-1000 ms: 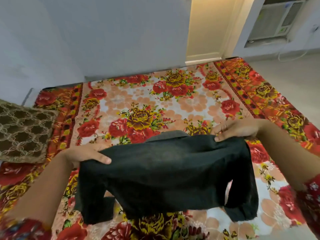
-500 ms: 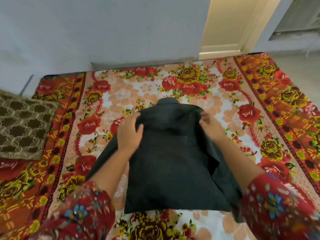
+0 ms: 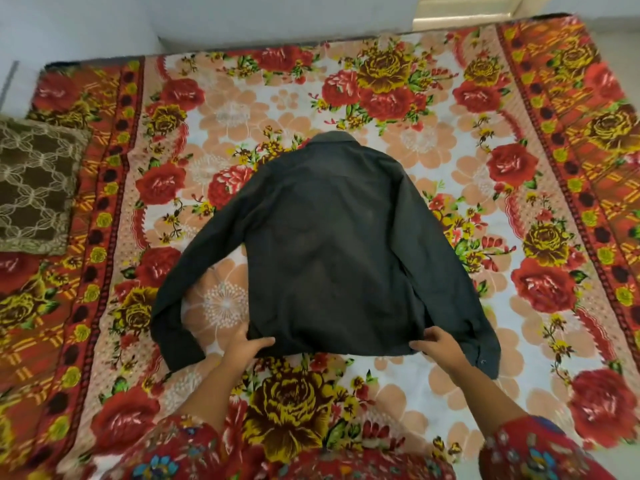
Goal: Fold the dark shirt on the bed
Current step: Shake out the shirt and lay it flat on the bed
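Fingers [image 3: 239,333] of my left hand [image 3: 247,346] pinch the near left corner of the dark shirt [image 3: 332,244]. The thumb lies on top of the hem and the others curl at the side edge, tips partly tucked out of sight. Right hand [image 3: 438,349] does the same at the near right corner: thumb over the hem, fingers bent onto the cloth, narrow grip.

Left to right:
- Cushion [image 3: 34,185] at the left edge of the bed, brown with a pale lace net of linked ovals. Its left side is cut off by the frame.
- Bedspread [image 3: 398,386], plush with a slight sheen: red and yellow roses, peach flowers on white, and a red patterned border down both sides.
- Shirt's left sleeve [image 3: 194,282] runs out at a slant, then bends back toward me. A patch of bedspread shows between it and the body.
- Shirt lies flat at the middle of the bed, back side up, collar [image 3: 334,138] away from me, hem nearest me. Matte black-green woven cloth, faintly mottled. A yoke seam runs across the shoulders. The front is hidden underneath.
- Right sleeve [image 3: 460,271] lies close along the body, its cuff just beside my right hand. Small button [image 3: 484,361] on the cuff.

My own sleeves [image 3: 180,452] are red floral print, cut off by the bottom edge. Pale wall [image 3: 242,15] runs behind the bed. A cream door frame [image 3: 460,8] sits top right, only its base showing.
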